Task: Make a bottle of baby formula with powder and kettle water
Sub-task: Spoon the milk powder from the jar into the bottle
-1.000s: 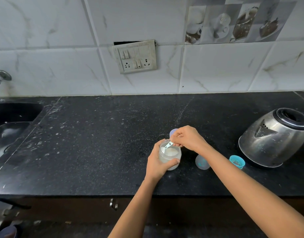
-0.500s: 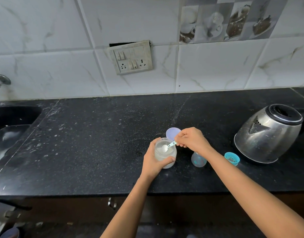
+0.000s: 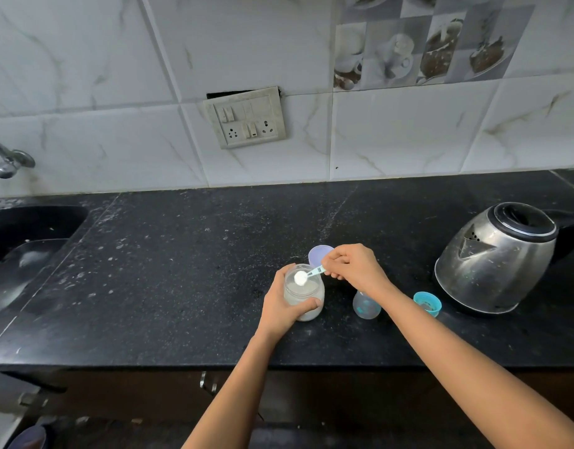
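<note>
A clear jar of white formula powder (image 3: 305, 294) stands on the black counter (image 3: 182, 286), and my left hand (image 3: 284, 306) grips its side. My right hand (image 3: 352, 265) pinches a small teal scoop (image 3: 306, 276) heaped with white powder, held just above the jar's open mouth. Behind the jar lies its lilac lid (image 3: 318, 254). A clear baby bottle (image 3: 365, 306) stands to the right of the jar, partly hidden under my right forearm. Its teal collar (image 3: 427, 303) lies beside the steel kettle (image 3: 496, 257).
A black sink (image 3: 23, 251) with a tap (image 3: 8, 160) is at the left end of the counter. A switch and socket plate (image 3: 245, 116) sits on the tiled wall. Cabinet fronts run below the counter's front edge.
The scoop was down in the powder a second ago; it has come up full and now hangs over the jar's mouth. My left hand has kept its hold on the jar.
</note>
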Action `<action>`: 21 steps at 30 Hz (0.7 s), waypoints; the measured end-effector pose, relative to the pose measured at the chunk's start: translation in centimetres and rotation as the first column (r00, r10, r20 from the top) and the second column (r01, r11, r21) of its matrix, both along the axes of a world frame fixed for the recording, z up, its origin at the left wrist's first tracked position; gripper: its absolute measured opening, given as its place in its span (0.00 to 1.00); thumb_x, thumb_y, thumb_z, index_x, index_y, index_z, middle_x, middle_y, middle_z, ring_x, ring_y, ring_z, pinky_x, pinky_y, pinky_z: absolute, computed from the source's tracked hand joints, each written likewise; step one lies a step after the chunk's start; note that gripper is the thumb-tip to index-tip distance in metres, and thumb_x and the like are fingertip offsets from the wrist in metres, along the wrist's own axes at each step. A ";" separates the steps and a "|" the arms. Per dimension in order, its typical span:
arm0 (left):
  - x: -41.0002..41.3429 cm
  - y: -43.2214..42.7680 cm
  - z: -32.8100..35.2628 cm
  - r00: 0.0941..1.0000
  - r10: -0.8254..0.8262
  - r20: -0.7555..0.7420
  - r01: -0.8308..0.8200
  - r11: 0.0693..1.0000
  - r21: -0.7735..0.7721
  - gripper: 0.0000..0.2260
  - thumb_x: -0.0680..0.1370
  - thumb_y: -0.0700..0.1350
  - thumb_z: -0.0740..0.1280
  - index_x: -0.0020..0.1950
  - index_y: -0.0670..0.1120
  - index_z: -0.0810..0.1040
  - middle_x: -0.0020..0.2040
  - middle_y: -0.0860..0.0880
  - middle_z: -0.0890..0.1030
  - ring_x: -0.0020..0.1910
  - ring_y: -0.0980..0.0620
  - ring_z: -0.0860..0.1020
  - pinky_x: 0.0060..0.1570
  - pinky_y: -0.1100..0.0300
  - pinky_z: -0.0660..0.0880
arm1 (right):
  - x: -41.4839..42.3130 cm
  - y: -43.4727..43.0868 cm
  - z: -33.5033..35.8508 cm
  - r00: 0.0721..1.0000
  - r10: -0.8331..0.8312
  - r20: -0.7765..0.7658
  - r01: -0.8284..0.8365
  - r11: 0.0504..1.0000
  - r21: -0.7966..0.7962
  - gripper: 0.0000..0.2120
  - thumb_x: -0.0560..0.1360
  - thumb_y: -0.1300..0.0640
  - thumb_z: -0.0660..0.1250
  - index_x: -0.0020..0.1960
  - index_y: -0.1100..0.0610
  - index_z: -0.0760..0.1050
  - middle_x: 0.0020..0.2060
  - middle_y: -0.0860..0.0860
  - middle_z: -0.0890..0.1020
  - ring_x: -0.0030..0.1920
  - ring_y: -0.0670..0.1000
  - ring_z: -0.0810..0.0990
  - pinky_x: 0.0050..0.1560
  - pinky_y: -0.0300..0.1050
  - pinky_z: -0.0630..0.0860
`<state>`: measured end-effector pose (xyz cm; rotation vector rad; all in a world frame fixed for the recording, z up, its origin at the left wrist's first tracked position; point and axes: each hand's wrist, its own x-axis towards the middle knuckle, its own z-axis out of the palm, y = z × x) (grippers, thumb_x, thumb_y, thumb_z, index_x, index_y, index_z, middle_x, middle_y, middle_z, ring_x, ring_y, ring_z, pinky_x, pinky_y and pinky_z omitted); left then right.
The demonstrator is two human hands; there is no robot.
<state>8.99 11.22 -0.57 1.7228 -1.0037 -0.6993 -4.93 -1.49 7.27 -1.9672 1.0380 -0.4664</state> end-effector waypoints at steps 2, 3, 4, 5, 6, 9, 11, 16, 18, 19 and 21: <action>0.0 0.1 0.2 1.000 0.003 -0.003 -0.003 1.000 0.016 0.33 0.63 0.51 0.79 0.64 0.61 0.68 0.59 0.66 0.76 0.58 0.64 0.74 0.56 0.63 0.71 | 0.0 0.0 0.0 0.999 0.042 -0.023 -0.043 0.999 -0.026 0.05 0.73 0.60 0.69 0.40 0.58 0.82 0.31 0.51 0.84 0.33 0.46 0.82 0.40 0.39 0.79; -0.1 0.1 0.3 1.000 0.003 -0.002 -0.003 1.000 0.022 0.33 0.63 0.51 0.79 0.64 0.61 0.68 0.58 0.66 0.76 0.58 0.65 0.74 0.55 0.64 0.71 | 0.0 0.0 -0.1 0.997 0.062 -0.047 -0.064 0.997 -0.036 0.05 0.73 0.60 0.69 0.40 0.58 0.82 0.31 0.51 0.84 0.34 0.48 0.82 0.41 0.41 0.79; -0.1 0.2 0.4 1.000 0.003 -0.004 -0.003 1.000 0.031 0.33 0.63 0.51 0.79 0.64 0.62 0.68 0.58 0.67 0.76 0.58 0.65 0.74 0.55 0.64 0.71 | -0.1 0.0 -0.1 0.996 0.073 -0.060 -0.075 0.997 -0.036 0.05 0.73 0.60 0.69 0.40 0.58 0.82 0.31 0.52 0.84 0.34 0.48 0.82 0.41 0.42 0.80; -0.2 0.2 0.6 1.000 0.003 -0.005 -0.002 0.999 0.039 0.33 0.63 0.51 0.79 0.63 0.62 0.68 0.58 0.67 0.76 0.57 0.66 0.74 0.54 0.65 0.71 | -0.1 0.0 0.0 0.995 0.075 -0.061 -0.077 0.997 -0.031 0.05 0.73 0.60 0.69 0.40 0.59 0.82 0.31 0.52 0.84 0.35 0.49 0.82 0.41 0.42 0.80; -0.2 0.2 0.8 1.000 0.003 -0.009 -0.003 0.999 0.049 0.33 0.62 0.52 0.79 0.63 0.62 0.68 0.57 0.66 0.76 0.57 0.67 0.74 0.54 0.65 0.71 | -0.1 0.0 0.1 0.996 0.068 -0.054 -0.069 0.997 -0.028 0.05 0.73 0.60 0.69 0.40 0.59 0.82 0.31 0.53 0.84 0.34 0.49 0.82 0.41 0.42 0.80; -0.4 0.2 1.3 1.000 0.005 -0.008 -0.005 0.996 0.084 0.35 0.59 0.57 0.78 0.63 0.63 0.67 0.58 0.64 0.76 0.56 0.69 0.73 0.51 0.69 0.69 | -0.2 -0.1 0.6 0.999 0.034 -0.020 -0.034 0.999 0.006 0.05 0.73 0.61 0.69 0.41 0.59 0.82 0.32 0.53 0.84 0.31 0.44 0.80 0.38 0.36 0.78; -0.4 0.2 1.6 1.000 0.012 -0.003 -0.011 0.994 0.106 0.42 0.56 0.62 0.77 0.67 0.60 0.65 0.61 0.62 0.75 0.59 0.66 0.73 0.52 0.71 0.68 | -0.4 -0.3 1.0 1.000 0.012 -0.003 -0.012 0.999 0.049 0.04 0.73 0.61 0.68 0.41 0.58 0.82 0.31 0.51 0.84 0.30 0.41 0.79 0.35 0.32 0.76; -0.9 0.2 2.4 0.997 0.068 0.037 -0.071 0.993 0.094 0.56 0.54 0.63 0.79 0.77 0.51 0.57 0.74 0.54 0.65 0.70 0.56 0.66 0.64 0.63 0.63 | -1.8 -1.2 2.2 0.996 -0.062 0.061 0.054 0.990 0.129 0.03 0.75 0.60 0.69 0.45 0.56 0.82 0.34 0.50 0.84 0.33 0.43 0.79 0.34 0.32 0.76; -1.5 0.0 3.1 0.991 0.103 0.084 -0.107 0.993 0.042 0.55 0.57 0.59 0.81 0.77 0.51 0.56 0.76 0.54 0.62 0.71 0.57 0.64 0.64 0.63 0.62 | -2.9 -1.6 2.9 0.989 -0.102 0.103 0.085 0.985 0.150 0.04 0.75 0.61 0.69 0.47 0.55 0.82 0.37 0.51 0.85 0.36 0.45 0.81 0.37 0.35 0.78; -1.8 -0.2 3.4 0.987 0.122 0.106 -0.124 0.992 0.013 0.53 0.59 0.57 0.81 0.77 0.51 0.56 0.76 0.55 0.62 0.71 0.58 0.63 0.65 0.63 0.61 | -3.5 -1.9 3.2 0.984 -0.118 0.130 0.097 0.983 0.158 0.04 0.75 0.61 0.69 0.48 0.55 0.82 0.38 0.52 0.85 0.37 0.46 0.81 0.39 0.37 0.79; -2.8 -0.7 4.2 0.979 0.149 0.136 -0.145 0.989 -0.037 0.52 0.61 0.56 0.81 0.77 0.52 0.56 0.76 0.57 0.60 0.71 0.60 0.62 0.65 0.63 0.61 | -5.2 -2.3 3.6 0.971 -0.153 0.183 0.121 0.977 0.178 0.05 0.76 0.61 0.68 0.48 0.56 0.82 0.37 0.52 0.85 0.37 0.47 0.81 0.40 0.38 0.79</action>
